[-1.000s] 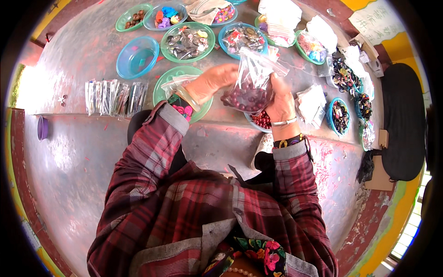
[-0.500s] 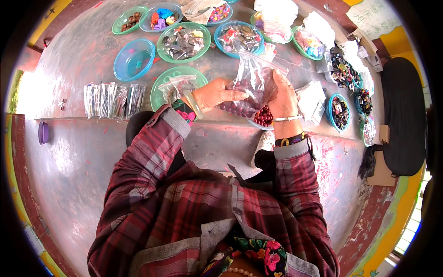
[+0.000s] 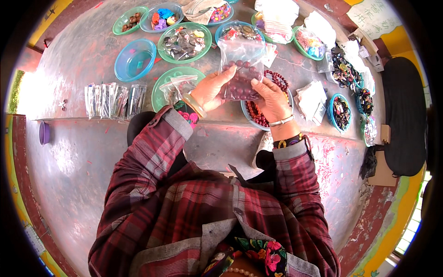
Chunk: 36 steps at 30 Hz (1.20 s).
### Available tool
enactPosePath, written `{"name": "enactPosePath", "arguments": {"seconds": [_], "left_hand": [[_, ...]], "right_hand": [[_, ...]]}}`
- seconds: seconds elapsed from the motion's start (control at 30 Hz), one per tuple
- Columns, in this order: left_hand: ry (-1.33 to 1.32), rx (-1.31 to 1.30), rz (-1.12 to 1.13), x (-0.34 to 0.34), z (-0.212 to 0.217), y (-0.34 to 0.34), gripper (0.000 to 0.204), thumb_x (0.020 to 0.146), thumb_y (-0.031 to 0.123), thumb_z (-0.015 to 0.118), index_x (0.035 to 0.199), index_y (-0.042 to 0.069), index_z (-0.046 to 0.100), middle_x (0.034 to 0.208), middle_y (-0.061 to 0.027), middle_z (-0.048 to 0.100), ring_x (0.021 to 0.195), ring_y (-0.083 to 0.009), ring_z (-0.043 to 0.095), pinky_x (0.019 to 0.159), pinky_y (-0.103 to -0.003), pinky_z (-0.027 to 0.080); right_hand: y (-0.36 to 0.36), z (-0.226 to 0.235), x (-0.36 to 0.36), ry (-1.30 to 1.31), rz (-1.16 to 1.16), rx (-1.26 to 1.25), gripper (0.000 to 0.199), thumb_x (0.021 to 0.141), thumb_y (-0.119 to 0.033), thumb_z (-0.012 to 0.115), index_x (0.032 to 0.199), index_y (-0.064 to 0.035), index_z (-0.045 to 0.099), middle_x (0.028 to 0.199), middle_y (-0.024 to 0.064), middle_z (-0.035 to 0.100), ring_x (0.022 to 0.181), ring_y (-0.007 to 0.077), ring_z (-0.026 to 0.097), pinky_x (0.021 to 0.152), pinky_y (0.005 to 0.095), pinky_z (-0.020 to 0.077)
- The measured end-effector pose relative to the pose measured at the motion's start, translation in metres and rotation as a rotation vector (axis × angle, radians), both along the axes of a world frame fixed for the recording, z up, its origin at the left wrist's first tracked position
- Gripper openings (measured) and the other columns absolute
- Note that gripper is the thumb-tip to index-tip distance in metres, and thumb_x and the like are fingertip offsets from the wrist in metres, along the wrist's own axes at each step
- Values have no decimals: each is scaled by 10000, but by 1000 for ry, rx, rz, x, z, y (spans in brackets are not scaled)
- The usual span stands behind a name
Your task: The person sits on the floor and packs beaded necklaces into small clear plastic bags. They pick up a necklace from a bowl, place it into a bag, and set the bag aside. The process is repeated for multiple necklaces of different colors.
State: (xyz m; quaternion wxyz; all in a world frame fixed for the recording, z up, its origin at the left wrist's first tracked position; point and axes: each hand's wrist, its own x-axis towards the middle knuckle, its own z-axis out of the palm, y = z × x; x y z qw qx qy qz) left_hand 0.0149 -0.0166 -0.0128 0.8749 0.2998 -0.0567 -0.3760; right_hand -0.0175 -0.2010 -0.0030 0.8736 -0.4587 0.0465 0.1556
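Holding a clear zip bag of dark red beads (image 3: 241, 79) in both hands, out in front of the torso, zip end away from the body. Left hand (image 3: 210, 91) grips the lower left side, thumb on the near face. Right hand (image 3: 273, 101) pinches the lower right corner — thumb tip on the plastic; fingers behind the bag can't be made out.

Beneath the right hand: blue basin (image 3: 248, 118) with strands of red beads (image 3: 279, 80), partly covered by hand and bag. Beside the left wrist, green plate (image 3: 157, 91) carrying small clear bags (image 3: 183, 84). Left of that, a row of flat packets (image 3: 114, 99). Farther out: light blue basin (image 3: 138, 61) and green bowl (image 3: 183, 61) of bagged pieces. Right side — white packets (image 3: 311, 102), then a blue basket (image 3: 330, 113) of dark trinkets.
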Motion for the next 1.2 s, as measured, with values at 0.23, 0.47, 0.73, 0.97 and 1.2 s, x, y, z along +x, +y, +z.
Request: {"name": "enactPosePath", "arguments": {"seconds": [0.23, 0.47, 0.73, 0.97, 1.2], "left_hand": [[18, 58, -12, -5, -8, -5, 399, 839, 49, 561, 1225, 31, 463, 1183, -107, 545, 1051, -245, 568, 947, -396, 444], [2, 63, 49, 3, -17, 5, 436, 774, -62, 547, 1200, 9, 483, 1116, -98, 593, 1049, -221, 570, 951, -365, 440], [-140, 146, 77, 2, -12, 4, 459, 778, -57, 577, 1219, 23, 475, 1137, -79, 585, 1045, -190, 568, 919, -327, 456], [-309, 170, 139, -4, -4, -4, 354, 793, -20, 609, 1137, 23, 537, 1052, -50, 595, 939, -138, 572, 843, -272, 463], [-202, 256, 188, -2, -11, 1, 336, 805, 13, 610, 1133, 9, 540, 1038, -39, 599, 926, -129, 572, 824, -269, 460]], "right_hand": [[-7, -23, 8, 161, -151, 19, 228, 830, -62, 628, 1041, 13, 583, 991, 64, 625, 883, 140, 594, 773, 272, 475], [-4, 5, 3, -19, 58, 0, 328, 804, 45, 569, 1128, 34, 520, 1030, 71, 613, 914, 163, 600, 808, 269, 478], [-12, -9, 3, -6, -33, -60, 299, 800, 71, 555, 1091, 5, 557, 998, 70, 623, 859, 168, 617, 760, 286, 508], [-10, -4, 3, 25, -88, -55, 197, 789, 66, 578, 981, 24, 596, 950, 81, 638, 843, 179, 622, 765, 300, 511], [-10, -2, 4, 23, -22, -88, 199, 811, 23, 595, 1010, 17, 586, 963, 71, 636, 838, 165, 621, 759, 283, 505]]}}
